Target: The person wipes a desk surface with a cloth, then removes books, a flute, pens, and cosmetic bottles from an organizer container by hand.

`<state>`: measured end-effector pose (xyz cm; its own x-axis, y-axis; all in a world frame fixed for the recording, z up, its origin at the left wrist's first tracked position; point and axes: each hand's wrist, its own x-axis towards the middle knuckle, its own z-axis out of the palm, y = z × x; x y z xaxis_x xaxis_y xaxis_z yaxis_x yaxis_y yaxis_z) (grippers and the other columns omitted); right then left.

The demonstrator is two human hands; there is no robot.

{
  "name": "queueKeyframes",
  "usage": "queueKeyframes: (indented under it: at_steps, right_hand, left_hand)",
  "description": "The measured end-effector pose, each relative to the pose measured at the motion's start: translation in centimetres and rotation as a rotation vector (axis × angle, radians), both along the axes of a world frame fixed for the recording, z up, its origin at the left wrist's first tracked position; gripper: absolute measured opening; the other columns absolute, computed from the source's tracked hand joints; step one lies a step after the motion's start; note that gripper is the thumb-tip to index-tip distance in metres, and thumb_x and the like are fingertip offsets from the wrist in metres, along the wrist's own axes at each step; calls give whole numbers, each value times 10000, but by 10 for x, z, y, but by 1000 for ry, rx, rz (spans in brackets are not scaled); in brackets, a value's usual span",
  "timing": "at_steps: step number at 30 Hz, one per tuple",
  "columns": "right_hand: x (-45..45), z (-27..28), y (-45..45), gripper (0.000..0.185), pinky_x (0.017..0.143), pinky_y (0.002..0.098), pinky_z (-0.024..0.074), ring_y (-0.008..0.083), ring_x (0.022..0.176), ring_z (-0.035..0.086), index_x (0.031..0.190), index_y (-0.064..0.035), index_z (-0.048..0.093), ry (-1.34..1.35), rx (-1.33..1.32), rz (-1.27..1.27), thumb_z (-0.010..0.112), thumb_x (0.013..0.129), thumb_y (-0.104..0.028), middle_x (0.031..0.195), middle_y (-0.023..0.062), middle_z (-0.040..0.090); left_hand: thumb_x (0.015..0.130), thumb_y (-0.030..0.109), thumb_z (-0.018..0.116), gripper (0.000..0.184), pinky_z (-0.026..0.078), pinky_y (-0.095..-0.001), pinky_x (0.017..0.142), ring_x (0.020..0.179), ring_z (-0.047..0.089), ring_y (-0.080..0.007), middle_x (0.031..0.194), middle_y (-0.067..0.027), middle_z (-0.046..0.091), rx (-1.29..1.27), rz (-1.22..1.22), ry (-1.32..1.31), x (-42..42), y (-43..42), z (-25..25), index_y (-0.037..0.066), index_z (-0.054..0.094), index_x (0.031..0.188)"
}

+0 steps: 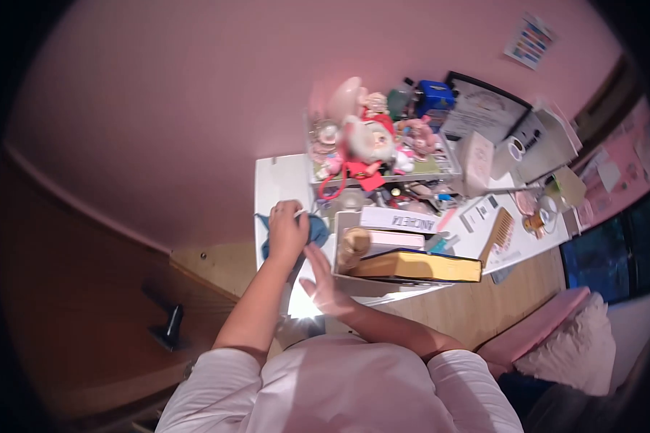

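My left hand [287,227] rests on a blue cloth [317,230] at the left end of the white desk [276,173]. Its fingers are curled together over the cloth. My right hand [323,286] is beside the cloth's lower edge, low over the desk's front part, with its fingers stretched and the thumb apart. Nothing shows in it. Just right of both hands stands a box [345,222] holding books with yellow page edges [419,267] and a rolled tan item [353,247].
Behind the box, a tray [412,177] holds plush toys [372,138] and bottles. A framed certificate [484,108], a pink box [478,162] and a wooden comb [497,234] lie farther right. A pillow [574,346] is at the lower right.
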<state>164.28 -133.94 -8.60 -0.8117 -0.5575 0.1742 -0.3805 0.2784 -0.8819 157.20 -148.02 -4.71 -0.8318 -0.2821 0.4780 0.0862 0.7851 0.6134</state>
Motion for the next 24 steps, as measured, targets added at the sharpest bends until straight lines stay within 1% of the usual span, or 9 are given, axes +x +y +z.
queueKeyframes:
  at_steps: [2, 4, 6, 10, 12, 14, 17, 21, 24]
  right_hand:
    - [8, -2, 30, 443, 980, 391, 340, 361, 1182, 427, 1282, -31, 416, -30, -42, 200, 522, 867, -140, 1271, 208, 452]
    - [12, 8, 71, 381, 939, 359, 385, 307, 1139, 479, 1248, -77, 471, -127, -50, 357, 518, 872, -122, 1256, 150, 484]
    - [18, 27, 120, 310, 904, 317, 421, 226, 1100, 518, 1178, -88, 542, -346, -71, 354, 528, 869, -116, 1185, 107, 548]
    - [17, 52, 225, 176, 806, 290, 471, 153, 892, 600, 981, -62, 649, -576, 301, 209, 530, 874, -135, 947, 73, 641]
    - [7, 54, 268, 169, 761, 255, 478, 117, 856, 601, 989, -64, 641, -788, 320, -30, 518, 880, -103, 855, 43, 650]
    - [-7, 23, 299, 206, 745, 252, 470, 99, 866, 579, 1033, -73, 620, -659, 376, -271, 490, 884, -131, 909, 28, 636]
    - [-18, 39, 267, 243, 792, 260, 448, 107, 917, 557, 1099, -51, 570, -555, -155, -755, 475, 894, -142, 996, 26, 611]
    - [-29, 21, 242, 381, 990, 295, 305, 186, 1149, 430, 1235, 0, 457, -557, -638, -746, 304, 937, -183, 1220, 108, 487]
    - [-26, 29, 229, 400, 988, 301, 317, 194, 1141, 442, 1245, 16, 447, -571, -812, -749, 304, 941, -203, 1220, 107, 488]
  left_hand:
    - [806, 113, 584, 152, 427, -334, 745, 810, 526, -245, 869, -120, 530, 279, -132, -61, 16, 13, 11, 24, 541, 921]
    - [876, 170, 556, 194, 426, -266, 741, 817, 528, -154, 924, -72, 552, 508, -173, -134, 27, 29, 14, 27, 551, 1006]
    - [925, 215, 510, 250, 417, -225, 759, 870, 519, -108, 1007, -33, 559, 961, -296, -193, 29, 40, 0, 42, 538, 1104]
    - [932, 217, 478, 289, 429, -268, 828, 930, 540, -133, 1043, -33, 555, 1514, -376, -317, 50, 62, 4, 66, 492, 1179]
    - [938, 268, 448, 345, 410, -332, 916, 1059, 515, -194, 1159, -76, 529, 1483, -316, -407, 58, 62, -10, 61, 465, 1214]
    - [936, 289, 442, 371, 401, -364, 959, 1120, 505, -221, 1217, -95, 519, 1487, -302, -423, 60, 68, -13, 64, 455, 1231]
    - [909, 271, 484, 371, 404, -362, 953, 1109, 515, -210, 1205, -77, 534, 1569, -319, -374, 62, 81, -1, 76, 464, 1225]
    - [902, 274, 493, 375, 404, -351, 956, 1102, 523, -197, 1204, -66, 538, 1613, -366, -329, 60, 85, 1, 75, 472, 1219]
    - [901, 281, 493, 376, 406, -351, 954, 1102, 523, -196, 1204, -64, 538, 1600, -385, -301, 61, 90, 7, 76, 474, 1216]
